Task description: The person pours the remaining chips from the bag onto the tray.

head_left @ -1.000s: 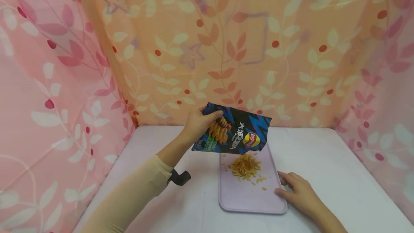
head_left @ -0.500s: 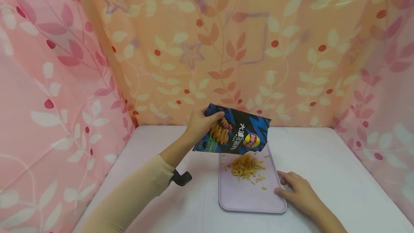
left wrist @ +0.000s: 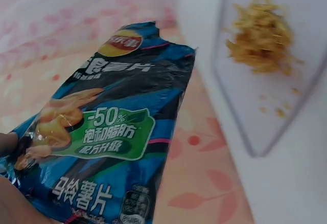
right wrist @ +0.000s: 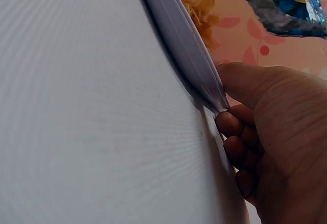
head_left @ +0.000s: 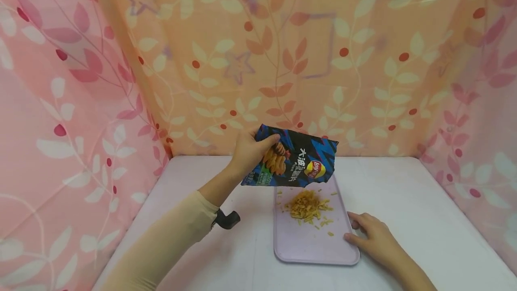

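In the head view my left hand (head_left: 250,152) grips a torn-topped potato chip bag (head_left: 296,158) by its bottom end. The dark blue bag is tilted on its side above the far part of a pale purple tray (head_left: 315,250), its torn end toward the right. A heap of yellow potato chip pieces (head_left: 304,205) lies on the tray below the bag, with loose bits scattered around. My right hand (head_left: 373,239) pinches the tray's right rim. The right wrist view shows the thumb (right wrist: 245,81) on the rim and the fingers curled against its side.
The tray lies on a white table (head_left: 404,201). Patterned orange cloth (head_left: 226,93) hangs at the back, with pink cloth (head_left: 72,147) at the left and right. A black curved piece (head_left: 227,220) juts from the left wrist.
Chip pieces have dropped onto the tray, and the heap has spread slightly to the right. The left hand and bag have shifted only a little. The right hand stays at the rim.
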`<state>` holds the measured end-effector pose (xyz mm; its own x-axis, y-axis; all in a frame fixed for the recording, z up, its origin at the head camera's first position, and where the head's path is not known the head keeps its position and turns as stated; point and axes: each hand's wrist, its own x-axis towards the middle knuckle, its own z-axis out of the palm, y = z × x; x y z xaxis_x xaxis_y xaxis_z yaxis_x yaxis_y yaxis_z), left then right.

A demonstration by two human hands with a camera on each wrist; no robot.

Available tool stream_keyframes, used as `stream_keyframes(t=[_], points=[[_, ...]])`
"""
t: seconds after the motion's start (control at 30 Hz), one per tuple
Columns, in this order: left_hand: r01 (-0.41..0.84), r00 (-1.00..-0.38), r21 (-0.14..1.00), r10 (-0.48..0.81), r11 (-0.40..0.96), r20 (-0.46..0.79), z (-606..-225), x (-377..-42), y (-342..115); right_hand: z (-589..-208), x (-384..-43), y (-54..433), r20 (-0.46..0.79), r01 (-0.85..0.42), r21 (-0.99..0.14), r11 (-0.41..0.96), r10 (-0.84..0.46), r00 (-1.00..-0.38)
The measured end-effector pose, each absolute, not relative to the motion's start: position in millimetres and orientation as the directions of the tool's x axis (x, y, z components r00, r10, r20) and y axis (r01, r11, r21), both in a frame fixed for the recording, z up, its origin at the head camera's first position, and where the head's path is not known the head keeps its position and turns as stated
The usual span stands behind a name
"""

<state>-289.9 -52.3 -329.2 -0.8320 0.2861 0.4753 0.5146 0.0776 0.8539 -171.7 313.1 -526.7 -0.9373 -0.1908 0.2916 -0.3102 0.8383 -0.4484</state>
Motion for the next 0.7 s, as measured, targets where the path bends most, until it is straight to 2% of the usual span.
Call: stream_keyframes(t=[0.13,0.3,0.5,0.7], points=[[0.499,-0.832,0.859,0.338,0.111,0.440,-333.4,-287.4,-49.7,-526.2,-170.8,313.1,0.286,-0.308,-0.456,0.835,-0.190,-0.939],[0.521,-0.830,0.849,0.289,0.091,0.478,-328.9,-285.0,-47.8,-525.2,-170.2,312.9,0.273,-0.302,-0.457,0.837,-0.192,-0.943],[0.534,-0.809,0.811,0.424,0.238,0.408,-327.1,-286.2,-43.6,-526.2,-169.5,313.1,0.286,-0.312,-0.466,0.828,-0.193,-0.939],[0.523,-0.823,0.826,0.379,0.211,0.424,-325.6,-286.9,-42.2,-527.0,-169.2,311.8,0.281,-0.306,-0.464,0.831,-0.190,-0.941]])
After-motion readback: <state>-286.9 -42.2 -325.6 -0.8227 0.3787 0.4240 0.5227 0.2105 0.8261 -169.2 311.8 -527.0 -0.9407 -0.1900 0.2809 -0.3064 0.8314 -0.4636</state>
